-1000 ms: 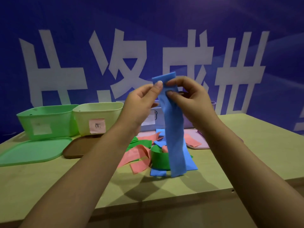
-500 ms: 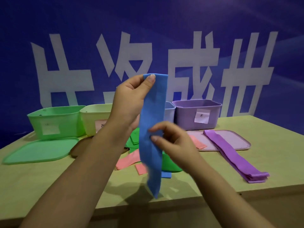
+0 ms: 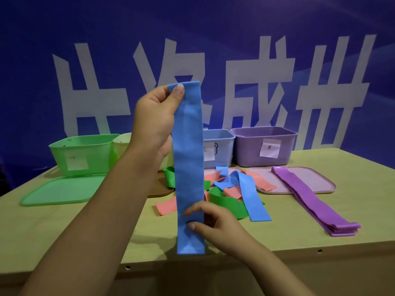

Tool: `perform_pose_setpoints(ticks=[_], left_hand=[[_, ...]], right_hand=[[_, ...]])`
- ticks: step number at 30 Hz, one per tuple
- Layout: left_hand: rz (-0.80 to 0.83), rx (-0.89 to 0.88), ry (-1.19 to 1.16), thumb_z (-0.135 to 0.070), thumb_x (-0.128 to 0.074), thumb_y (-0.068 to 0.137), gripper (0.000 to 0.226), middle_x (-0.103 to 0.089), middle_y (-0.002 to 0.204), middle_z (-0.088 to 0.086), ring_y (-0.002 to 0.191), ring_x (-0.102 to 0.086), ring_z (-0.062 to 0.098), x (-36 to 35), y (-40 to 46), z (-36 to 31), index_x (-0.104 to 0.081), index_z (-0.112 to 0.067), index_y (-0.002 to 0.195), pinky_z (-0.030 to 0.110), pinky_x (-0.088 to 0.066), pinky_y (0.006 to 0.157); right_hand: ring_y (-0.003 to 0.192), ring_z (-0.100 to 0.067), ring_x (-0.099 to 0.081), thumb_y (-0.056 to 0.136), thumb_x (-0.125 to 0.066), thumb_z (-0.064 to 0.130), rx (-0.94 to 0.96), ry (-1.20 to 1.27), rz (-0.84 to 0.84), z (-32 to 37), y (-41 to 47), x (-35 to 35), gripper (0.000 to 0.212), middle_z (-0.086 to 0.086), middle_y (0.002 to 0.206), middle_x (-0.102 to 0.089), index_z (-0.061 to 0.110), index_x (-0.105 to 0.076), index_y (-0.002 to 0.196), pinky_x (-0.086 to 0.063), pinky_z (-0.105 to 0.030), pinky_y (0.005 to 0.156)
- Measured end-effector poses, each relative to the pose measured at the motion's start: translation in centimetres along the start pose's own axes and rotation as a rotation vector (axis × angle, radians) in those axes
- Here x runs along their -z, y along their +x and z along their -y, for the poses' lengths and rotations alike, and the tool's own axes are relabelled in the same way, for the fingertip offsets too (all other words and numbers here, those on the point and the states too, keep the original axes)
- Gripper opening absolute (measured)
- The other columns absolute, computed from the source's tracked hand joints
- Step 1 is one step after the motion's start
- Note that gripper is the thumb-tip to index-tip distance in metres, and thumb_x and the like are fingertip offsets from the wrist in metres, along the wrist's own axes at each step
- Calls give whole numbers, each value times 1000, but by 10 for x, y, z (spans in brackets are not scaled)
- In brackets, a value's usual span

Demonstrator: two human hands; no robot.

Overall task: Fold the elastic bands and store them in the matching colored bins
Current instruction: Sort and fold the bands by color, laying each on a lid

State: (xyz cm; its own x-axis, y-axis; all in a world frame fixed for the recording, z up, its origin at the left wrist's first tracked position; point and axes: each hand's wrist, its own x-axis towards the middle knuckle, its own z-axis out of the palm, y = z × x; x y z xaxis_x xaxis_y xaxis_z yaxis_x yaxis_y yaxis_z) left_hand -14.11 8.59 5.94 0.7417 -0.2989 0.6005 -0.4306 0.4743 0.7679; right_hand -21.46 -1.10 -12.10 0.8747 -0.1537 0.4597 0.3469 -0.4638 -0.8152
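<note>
A long blue elastic band (image 3: 188, 159) hangs straight down in front of me. My left hand (image 3: 156, 118) pinches its top end between thumb and fingers. Near the band's lower end my right hand (image 3: 215, 223) pinches it with thumb in front and fingers behind. On the table behind lies a loose pile of bands: green (image 3: 228, 202), pink (image 3: 261, 181) and another blue one (image 3: 250, 194). A purple band (image 3: 314, 201) lies folded lengthwise to the right. Bins stand at the back: green (image 3: 83, 154), pale yellow (image 3: 121, 142), blue (image 3: 220, 146), purple (image 3: 265, 146).
A green lid (image 3: 62, 190) lies flat at the left, a brown lid (image 3: 160, 186) sits partly hidden behind my left arm, and a pink lid (image 3: 316, 178) lies under the purple band. The wooden table's front edge (image 3: 320, 246) runs just below my hands. A blue banner wall stands behind.
My right hand has slid down the blue band from its top to near its bottom end, pulling it straight. My left hand has kept hold of the top.
</note>
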Motion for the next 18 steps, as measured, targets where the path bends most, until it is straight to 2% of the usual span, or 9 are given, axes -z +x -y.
perform_pose_setpoints(ticks=[2,4,7,8,9,11,12,15,18], left_hand=[[-2,-27,34,-17,-55,93,11,-73,82,0,79,-71,14,2,2,-2,-65,-14,94,27,-58,69],[-13,-63,69,-16,-56,92,11,-72,89,0,89,-70,20,4,5,-2,-62,-18,102,36,-58,80],[-36,-95,42,-10,-59,91,30,-68,68,-22,98,-67,32,5,6,1,-56,-29,114,45,-54,89],[-39,-115,51,-9,-59,91,34,-65,66,-27,101,-64,32,6,6,1,-55,-30,118,44,-53,90],[-45,-133,66,-9,-59,91,35,-66,74,-26,103,-62,30,6,6,1,-57,-27,121,43,-52,92],[-65,-144,61,-8,-58,91,31,-68,99,-6,103,-63,22,7,5,0,-61,-20,120,40,-53,92],[-81,-148,52,-7,-58,91,27,-68,104,1,102,-65,20,6,6,0,-64,-16,115,38,-53,91],[-148,-175,28,-3,-59,89,20,-70,103,2,102,-66,22,10,10,1,-70,-11,104,41,-53,92],[-180,-148,-13,-2,-60,88,19,-70,103,8,100,-67,27,16,14,4,-71,-12,100,44,-53,90]], right_hand=[[100,-1,-59,85,-63,5,-4,-25,27,-3,-2,-3,51,30,97,-64,56,-62,81,-50,-22,86],[98,1,-59,86,-63,4,-24,-7,34,-6,-5,-4,51,30,97,-63,55,-63,81,-48,-18,83],[92,-6,-60,85,-64,8,-33,-32,42,-9,-7,-4,44,24,97,-65,52,-63,81,-48,-20,78],[89,-10,-61,85,-64,9,-26,-43,50,-10,-8,-4,42,23,94,-66,51,-62,79,-48,-22,76],[84,-11,-61,84,-63,9,-20,-51,62,-11,-9,-6,41,22,89,-66,50,-62,77,-48,-23,75],[80,-7,-59,83,-62,6,-29,-50,80,-14,-11,-9,44,22,81,-65,48,-61,72,-46,-20,73],[79,-7,-58,84,-62,5,-39,-52,88,-16,-11,-10,45,21,80,-65,47,-61,71,-45,-19,72],[77,-9,-56,85,-62,8,-37,-95,119,-19,-12,-10,40,21,80,-61,46,-59,73,-43,-19,70],[79,-2,-56,85,-62,9,-37,-129,171,-19,-11,-9,35,24,81,-60,43,-60,74,-43,-15,70]])
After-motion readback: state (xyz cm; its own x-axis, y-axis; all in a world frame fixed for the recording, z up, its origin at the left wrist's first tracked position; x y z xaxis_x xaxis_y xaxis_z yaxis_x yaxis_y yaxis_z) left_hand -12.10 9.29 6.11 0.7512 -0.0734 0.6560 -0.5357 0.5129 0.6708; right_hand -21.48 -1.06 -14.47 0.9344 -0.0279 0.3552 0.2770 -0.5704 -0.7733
